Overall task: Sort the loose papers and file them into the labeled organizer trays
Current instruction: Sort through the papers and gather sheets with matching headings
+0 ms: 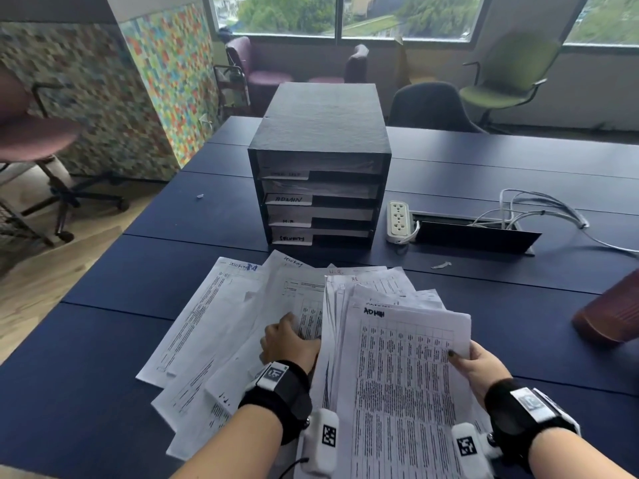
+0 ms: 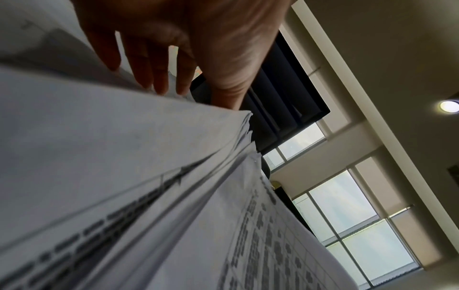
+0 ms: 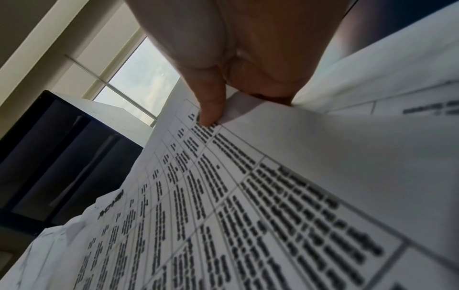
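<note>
- White papers (image 1: 242, 323) fanned over the desk (image 1: 103, 340) at its near edge, long sides running away from the person, straight toward the organizer (image 1: 320, 188)
- right hand (image 1: 479, 366) pinches the right edge of the top sheet (image 1: 408, 368), headed ADMIN; thumb on top, fingers curled underneath
- left hand (image 1: 288, 344) lies flat with straight fingers on the sheets left of that lifted stack; gripping nothing
- organizer stands dead ahead, mid-desk, open fronts facing the hands; ADMIN tray (image 1: 288, 199) second from top
- my guess: right hand's already holding the sheet, so it just goes forward and up, short edge first
</note>
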{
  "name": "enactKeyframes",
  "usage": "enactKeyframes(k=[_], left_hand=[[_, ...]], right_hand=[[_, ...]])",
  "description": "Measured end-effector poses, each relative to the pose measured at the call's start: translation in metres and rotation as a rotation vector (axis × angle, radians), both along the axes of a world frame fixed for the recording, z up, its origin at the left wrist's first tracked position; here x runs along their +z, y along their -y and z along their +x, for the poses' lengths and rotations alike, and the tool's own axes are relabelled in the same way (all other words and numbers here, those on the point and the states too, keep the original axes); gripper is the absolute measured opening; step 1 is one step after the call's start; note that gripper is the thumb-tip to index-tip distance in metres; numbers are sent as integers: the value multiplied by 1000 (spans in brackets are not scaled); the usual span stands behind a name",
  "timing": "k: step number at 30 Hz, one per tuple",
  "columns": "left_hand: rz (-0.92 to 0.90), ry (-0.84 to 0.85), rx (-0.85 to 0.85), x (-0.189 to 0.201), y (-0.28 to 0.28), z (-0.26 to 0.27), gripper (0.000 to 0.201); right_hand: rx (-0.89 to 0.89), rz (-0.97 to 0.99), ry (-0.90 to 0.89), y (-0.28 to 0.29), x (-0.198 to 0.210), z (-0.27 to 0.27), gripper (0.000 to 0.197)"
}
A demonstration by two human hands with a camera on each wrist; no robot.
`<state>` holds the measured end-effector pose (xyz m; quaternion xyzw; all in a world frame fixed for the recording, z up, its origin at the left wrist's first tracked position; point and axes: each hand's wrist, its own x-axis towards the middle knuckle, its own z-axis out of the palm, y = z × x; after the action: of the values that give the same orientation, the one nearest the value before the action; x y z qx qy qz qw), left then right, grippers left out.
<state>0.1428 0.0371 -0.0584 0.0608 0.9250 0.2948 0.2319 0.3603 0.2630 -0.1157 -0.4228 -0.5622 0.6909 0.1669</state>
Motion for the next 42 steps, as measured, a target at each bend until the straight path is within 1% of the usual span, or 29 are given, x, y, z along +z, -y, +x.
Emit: enactKeyframes(k=[1,3,5,7,9,10,11,12,14,15,16,17,18,19,20,21,23,25,27,29,31,32,33,34,36,39,41,42], left_hand=[[-8,5,-2,-1,1,-3,67],[8,23,12,-2,2,-5,68],[89,21,46,-2,2,-6,64],[180,29,45,-2,0,-3,67],[218,45,35,-8,-1,-3,71],[229,57,46,-8,-1,-4,70],[222,65,56,-7,0,-5,65],[173,64,52,-4,1,-6,59],[-29,42,-19,1,2,-7,47],[-75,10,-39,1,1,-7,42],[-44,-19,-31,2,-1,-4,36],[29,-47,-37,2,-3,0,34],[172,-35,-36,2,-5,5,37],[348,25,-26,3,-7,12,42],[475,103,-18,4,-10,20,48],[555,161,-10,7,-11,27,53],[588,178,3,12,-16,35,56],[563,172,2,12,-21,35,49],[489,179,-38,6,-25,30,35],[352,133,-99,-2,-26,22,26],[141,55,-129,-2,-22,11,14],[27,22,-150,1,-19,6,19],[-58,9,-163,2,-17,0,28],[-103,9,-162,5,-14,-6,34],[-115,27,-133,10,-11,-14,37],[-115,56,-140,7,-10,-19,37],[-55,108,-184,3,-11,-19,33],[14,130,-214,2,-11,-17,26]], right_hand=[[7,-12,-5,1,1,0,96],[7,-23,1,0,1,1,101],[2,-23,-4,-1,-1,1,105],[4,-30,-14,-1,-2,2,105],[2,-31,-13,-2,-3,2,104],[5,-30,-13,-2,-3,1,104],[6,-20,-11,-2,-3,1,103],[7,-11,-7,-2,-3,1,103],[9,-3,-2,-2,-2,2,102],[14,-3,-3,-2,-3,2,102],[17,-6,-2,-2,-3,2,102],[19,-5,-1,-2,-3,2,102],[19,-2,0,-2,-3,2,102],[17,3,0,-2,-4,2,102],[14,6,0,-2,-3,2,103],[10,9,-3,-2,-3,2,103],[2,9,-2,-2,-4,2,103],[-2,10,-3,-2,-4,2,104],[-6,9,-5,-1,-3,2,103],[-11,3,-9,-1,-3,2,103],[-18,0,-15,0,-3,3,104],[-19,-1,-15,0,-2,3,104],[-18,-3,-16,0,-2,3,104],[-16,-7,-19,0,-2,3,103],[-15,-8,-16,0,-2,4,103],[-17,-13,-16,1,-1,3,104],[-18,-12,-14,2,1,1,105],[-18,-12,-18,3,2,1,104]])
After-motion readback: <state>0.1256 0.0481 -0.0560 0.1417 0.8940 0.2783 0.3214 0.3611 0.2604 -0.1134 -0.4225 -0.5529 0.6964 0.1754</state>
